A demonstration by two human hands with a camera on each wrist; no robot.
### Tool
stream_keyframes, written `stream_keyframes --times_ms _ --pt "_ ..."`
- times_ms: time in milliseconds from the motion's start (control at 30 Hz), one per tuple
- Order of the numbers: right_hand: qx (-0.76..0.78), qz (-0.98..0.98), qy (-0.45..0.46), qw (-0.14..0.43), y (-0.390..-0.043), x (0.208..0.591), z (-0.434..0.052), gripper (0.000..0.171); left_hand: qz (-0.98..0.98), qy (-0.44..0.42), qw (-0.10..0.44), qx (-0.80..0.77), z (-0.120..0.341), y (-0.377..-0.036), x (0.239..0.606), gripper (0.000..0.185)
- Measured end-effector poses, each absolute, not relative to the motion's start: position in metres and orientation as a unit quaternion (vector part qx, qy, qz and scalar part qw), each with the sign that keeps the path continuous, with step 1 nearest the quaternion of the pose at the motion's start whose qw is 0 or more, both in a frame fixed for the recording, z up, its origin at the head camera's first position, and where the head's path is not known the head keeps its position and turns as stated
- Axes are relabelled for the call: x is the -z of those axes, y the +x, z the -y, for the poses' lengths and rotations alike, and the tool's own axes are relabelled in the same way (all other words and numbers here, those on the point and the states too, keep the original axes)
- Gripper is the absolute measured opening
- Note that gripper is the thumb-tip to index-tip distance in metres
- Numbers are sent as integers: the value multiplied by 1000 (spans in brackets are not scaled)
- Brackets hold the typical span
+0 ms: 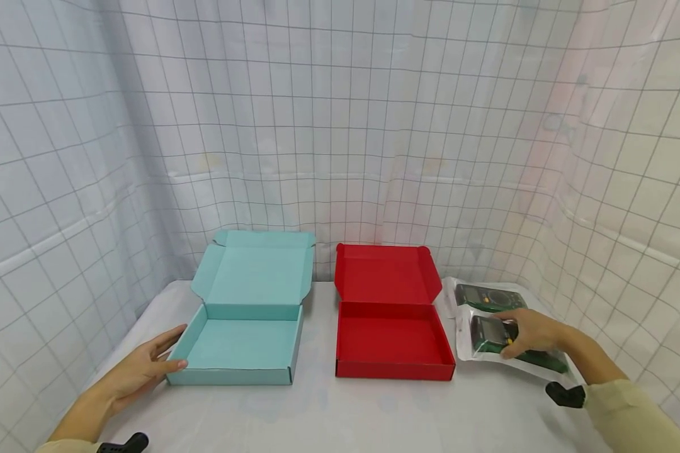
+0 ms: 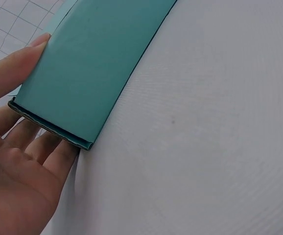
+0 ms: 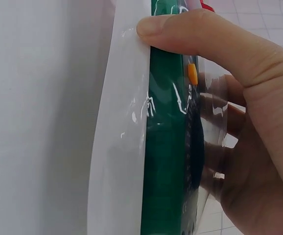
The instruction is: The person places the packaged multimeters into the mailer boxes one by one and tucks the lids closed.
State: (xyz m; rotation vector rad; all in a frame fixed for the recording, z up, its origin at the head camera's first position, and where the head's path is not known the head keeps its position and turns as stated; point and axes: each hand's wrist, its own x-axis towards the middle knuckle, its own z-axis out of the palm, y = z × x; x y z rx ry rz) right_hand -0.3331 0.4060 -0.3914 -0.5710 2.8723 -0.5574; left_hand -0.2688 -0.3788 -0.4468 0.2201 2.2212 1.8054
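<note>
An open teal box (image 1: 243,343) lies at the left of the white table (image 1: 340,409). My left hand (image 1: 167,357) cups its front-left corner, thumb on the front wall and straight fingers along the side. In the left wrist view, the left hand (image 2: 31,131) lies against the teal box (image 2: 92,63) wall. An open red box (image 1: 393,343) sits beside it in the middle. My right hand (image 1: 503,335) grips the nearer bagged green multimeter (image 1: 483,340). The right wrist view shows my right hand (image 3: 200,98) with the thumb on the multimeter (image 3: 163,147) edge and the fingers behind the clear bag.
A second bagged multimeter (image 1: 487,296) lies just behind the held one, at the far right of the table. A gridded white curtain (image 1: 340,126) closes in the back and both sides. Bare tabletop stretches in front of the boxes.
</note>
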Motion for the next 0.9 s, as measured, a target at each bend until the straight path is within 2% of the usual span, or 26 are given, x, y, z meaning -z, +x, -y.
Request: stream_keyframes --times_ms 333,900 --pt "180 -966 -168 83 -332 379 -400 89 -765 81 132 -626 378 -270 448 96" --pt "166 -966 -183 70 -342 365 -377 95 -756 80 139 -635 378 -269 448 95"
